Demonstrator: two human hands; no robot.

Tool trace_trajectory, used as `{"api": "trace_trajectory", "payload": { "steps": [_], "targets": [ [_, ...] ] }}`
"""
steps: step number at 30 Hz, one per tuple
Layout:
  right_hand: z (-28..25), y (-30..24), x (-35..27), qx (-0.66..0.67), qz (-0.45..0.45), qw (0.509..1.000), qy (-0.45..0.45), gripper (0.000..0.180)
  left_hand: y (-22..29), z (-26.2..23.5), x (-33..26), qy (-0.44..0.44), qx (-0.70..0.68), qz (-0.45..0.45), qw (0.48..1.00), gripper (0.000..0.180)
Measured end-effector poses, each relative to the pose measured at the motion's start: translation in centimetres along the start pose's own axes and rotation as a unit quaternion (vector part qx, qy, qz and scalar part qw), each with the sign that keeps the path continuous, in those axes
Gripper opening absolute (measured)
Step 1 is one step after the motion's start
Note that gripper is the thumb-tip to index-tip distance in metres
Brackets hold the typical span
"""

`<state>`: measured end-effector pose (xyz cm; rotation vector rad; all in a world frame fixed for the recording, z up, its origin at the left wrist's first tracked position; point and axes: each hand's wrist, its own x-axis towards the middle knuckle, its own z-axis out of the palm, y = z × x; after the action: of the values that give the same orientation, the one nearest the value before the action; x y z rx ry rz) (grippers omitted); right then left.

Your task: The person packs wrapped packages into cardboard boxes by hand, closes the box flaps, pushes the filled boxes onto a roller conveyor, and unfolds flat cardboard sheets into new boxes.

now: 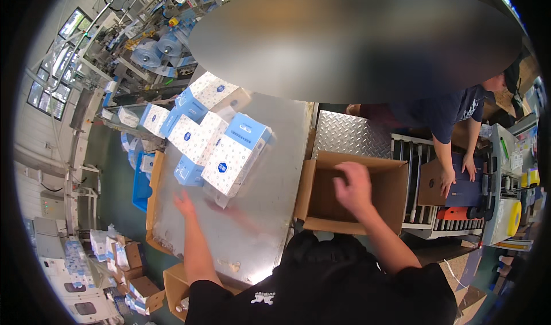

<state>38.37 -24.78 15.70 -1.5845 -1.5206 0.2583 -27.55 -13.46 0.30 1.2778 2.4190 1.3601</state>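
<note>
My left hand [185,203] is over the metal table [270,153], fingers stretched out and nothing in them. Just beyond it lies a loose heap of white-and-blue packs with a dotted print, apparently plastic-wrapped. The nearest is a large pack [234,158]; a blue-ended pack [188,170] lies left of it, and another white pack [212,89] farther back. My right hand [354,187] hovers above an open cardboard box [396,193] right of the table. Its thumb stands apart from the bent fingers, and it holds nothing visible. No packs show in the visible part of the box.
A co-worker's hands [453,178] rest on a closed carton [433,184] on the roller conveyor [419,153] at right. Behind the box is a ridged metal plate [350,132]. A blue bin [141,181] stands left of the table; machinery [155,49] is at far left.
</note>
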Motion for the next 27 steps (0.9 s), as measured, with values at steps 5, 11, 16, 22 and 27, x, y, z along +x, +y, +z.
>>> {"api": "trace_trajectory", "payload": {
  "steps": [5,11,16,22,27],
  "targets": [
    [18.7,1.5,2.8,0.197,0.305,0.855,-0.370,0.047,13.5,9.1,1.4,-0.224,0.278,0.246,0.901,0.096],
    [32.2,1.0,5.6,0.272,0.441,0.832,-0.200,0.078,23.3,14.5,1.4,-0.402,0.240,0.174,0.867,0.112],
    [27.8,-0.4,5.7,0.366,0.458,0.799,-0.133,0.075,20.1,13.8,-1.1,-0.454,-0.013,0.048,0.890,0.094],
    [1.7,5.6,3.0,0.417,0.264,0.866,-0.078,0.099,21.0,5.0,-10.4,-0.465,-0.539,-0.271,0.648,0.068],
    [-17.7,6.2,0.0,0.439,0.277,0.855,0.016,0.085,31.8,5.2,-17.4,-0.466,-0.674,-0.324,0.473,0.051]
  ]
}}
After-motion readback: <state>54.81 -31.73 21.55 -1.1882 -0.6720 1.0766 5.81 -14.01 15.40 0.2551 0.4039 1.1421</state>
